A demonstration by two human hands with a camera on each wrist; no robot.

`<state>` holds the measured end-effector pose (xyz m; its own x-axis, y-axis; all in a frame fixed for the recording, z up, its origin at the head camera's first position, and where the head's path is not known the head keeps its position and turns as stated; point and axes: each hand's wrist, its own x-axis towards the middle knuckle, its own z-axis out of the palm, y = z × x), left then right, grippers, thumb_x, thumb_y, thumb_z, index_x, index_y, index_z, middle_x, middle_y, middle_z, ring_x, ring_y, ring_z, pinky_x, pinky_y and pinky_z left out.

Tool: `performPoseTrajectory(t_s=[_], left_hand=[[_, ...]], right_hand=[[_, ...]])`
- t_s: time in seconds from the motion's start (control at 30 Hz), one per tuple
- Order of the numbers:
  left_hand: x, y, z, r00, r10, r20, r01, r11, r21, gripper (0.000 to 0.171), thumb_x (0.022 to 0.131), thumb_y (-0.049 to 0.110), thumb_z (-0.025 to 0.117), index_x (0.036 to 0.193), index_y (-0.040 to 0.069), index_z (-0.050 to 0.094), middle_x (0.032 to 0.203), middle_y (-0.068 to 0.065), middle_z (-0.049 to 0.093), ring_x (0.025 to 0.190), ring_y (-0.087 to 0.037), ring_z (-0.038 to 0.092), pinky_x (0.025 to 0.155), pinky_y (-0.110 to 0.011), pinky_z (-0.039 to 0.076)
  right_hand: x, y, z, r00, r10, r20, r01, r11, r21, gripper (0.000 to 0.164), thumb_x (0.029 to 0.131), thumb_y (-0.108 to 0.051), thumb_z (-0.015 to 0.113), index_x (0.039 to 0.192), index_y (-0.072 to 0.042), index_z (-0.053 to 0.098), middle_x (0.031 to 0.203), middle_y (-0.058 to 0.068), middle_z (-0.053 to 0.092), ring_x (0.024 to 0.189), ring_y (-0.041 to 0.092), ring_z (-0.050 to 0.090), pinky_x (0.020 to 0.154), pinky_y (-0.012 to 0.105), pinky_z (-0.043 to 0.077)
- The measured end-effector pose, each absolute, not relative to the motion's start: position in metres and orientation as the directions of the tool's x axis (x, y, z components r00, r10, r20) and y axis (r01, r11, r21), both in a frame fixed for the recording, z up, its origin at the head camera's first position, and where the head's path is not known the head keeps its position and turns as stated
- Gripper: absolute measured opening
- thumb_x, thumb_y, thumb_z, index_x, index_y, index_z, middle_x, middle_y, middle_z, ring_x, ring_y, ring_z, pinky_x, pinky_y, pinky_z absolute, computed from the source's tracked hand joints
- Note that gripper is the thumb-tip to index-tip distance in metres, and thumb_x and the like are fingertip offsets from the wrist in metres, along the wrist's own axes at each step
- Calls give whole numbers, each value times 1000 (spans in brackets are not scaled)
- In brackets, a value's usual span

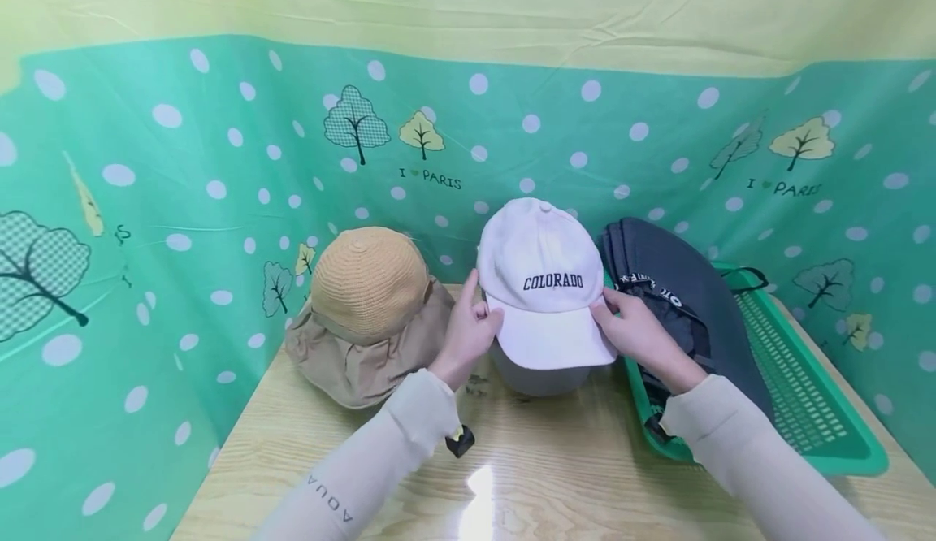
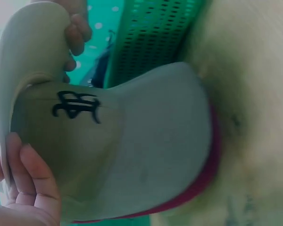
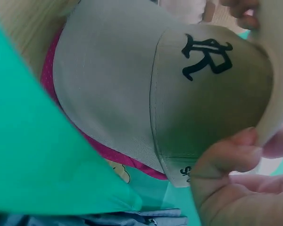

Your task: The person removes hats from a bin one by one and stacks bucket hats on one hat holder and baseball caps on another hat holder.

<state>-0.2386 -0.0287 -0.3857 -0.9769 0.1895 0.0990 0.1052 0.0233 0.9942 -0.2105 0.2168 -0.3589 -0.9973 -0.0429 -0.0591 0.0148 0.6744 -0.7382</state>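
A white baseball cap (image 1: 544, 240) with COLORADO across its front is held by both hands at the sides of its brim. My left hand (image 1: 468, 328) pinches the brim's left edge, and my right hand (image 1: 642, 331) grips its right edge. Directly under it is a grey cap (image 1: 543, 380) with a dark letter on its front panel, seen closely in both wrist views. A magenta brim (image 2: 216, 141) shows beneath the grey one. How far the white cap is pushed down over the stack is hard to tell.
Left of the caps, a tan woven hat (image 1: 369, 281) sits on a beige cloth hat (image 1: 344, 374). A green basket (image 1: 841, 435) on the right holds dark hats (image 1: 702, 305). A small black piece (image 1: 460, 442) lies on the wooden table (image 1: 556, 476). Behind hangs a dotted green curtain (image 1: 526, 151).
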Motion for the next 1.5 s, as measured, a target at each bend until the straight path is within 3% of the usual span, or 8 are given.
performPoseTrajectory(t_s=[0.3, 0.5, 0.6, 0.73, 0.97, 1.23, 1.37, 1.5], left_hand=[[-227, -29, -417, -987, 149, 67, 90, 155, 984, 70, 94, 5, 52, 151, 3, 13, 63, -3, 53, 50, -17, 53, 50, -29, 49], [-226, -28, -428, -994, 97, 45, 63, 192, 979, 56, 95, 8, 53, 144, -2, 26, 65, -3, 53, 49, -17, 53, 50, -33, 49], [-225, -27, -430, -995, 66, 72, 83, 188, 979, 40, 94, 5, 55, 129, -4, 39, 69, -5, 56, 50, -14, 52, 48, -27, 46], [-222, -26, -432, -989, 44, 143, 148, 201, 968, 33, 89, 5, 62, 116, -4, 45, 76, -7, 59, 57, -11, 54, 50, -26, 49], [-221, -24, -432, -953, 21, 301, 297, 244, 923, 71, 84, 4, 69, 144, 5, 32, 73, -5, 55, 61, -11, 52, 54, -24, 47], [-222, -17, -440, -939, 11, 343, 332, 284, 900, 74, 85, 6, 68, 149, 16, 31, 76, -4, 60, 63, -11, 55, 55, -25, 50], [-222, -16, -455, -956, -19, 293, 268, 355, 896, 65, 84, 7, 70, 141, 10, 40, 75, -4, 61, 62, -11, 57, 56, -26, 50], [-223, -14, -468, -975, -38, 221, 189, 392, 900, 35, 83, 9, 71, 112, 0, 52, 76, -4, 60, 67, -12, 58, 63, -27, 50]], right_hand=[[-205, 203, -364, -991, -118, -63, -67, 844, -532, 51, 100, -15, 30, 134, 23, 27, 125, 41, 42, 97, 37, 53, 70, 42, 48], [-203, 194, -370, -976, -125, -180, 7, 805, -594, 64, 94, -25, 44, 135, 21, 23, 99, 27, 54, 73, 27, 57, 58, 37, 48], [-199, 190, -374, -979, -97, -177, 35, 783, -622, 80, 92, -40, 53, 138, 17, 22, 117, 32, 50, 93, 33, 59, 71, 41, 52], [-190, 182, -380, -991, -16, -133, 67, 802, -593, 105, 88, -58, 55, 143, 17, 6, 137, 41, 27, 122, 47, 41, 93, 52, 44], [-183, 166, -400, -988, 132, 77, 65, 820, -568, 109, 86, -66, 51, 146, 13, 5, 133, 43, 26, 116, 54, 41, 93, 59, 40], [-193, 150, -434, -937, 296, 188, 130, 790, -599, 116, 77, -81, 44, 151, 0, 5, 138, 34, 26, 121, 49, 31, 91, 61, 36], [-198, 150, -452, -935, 301, 190, 138, 799, -585, 120, 73, -84, 47, 151, -2, 8, 136, 34, 28, 115, 48, 35, 87, 59, 39], [-202, 152, -466, -940, 289, 181, 139, 809, -572, 123, 71, -83, 52, 151, 0, 6, 134, 35, 28, 113, 49, 36, 87, 59, 39]])
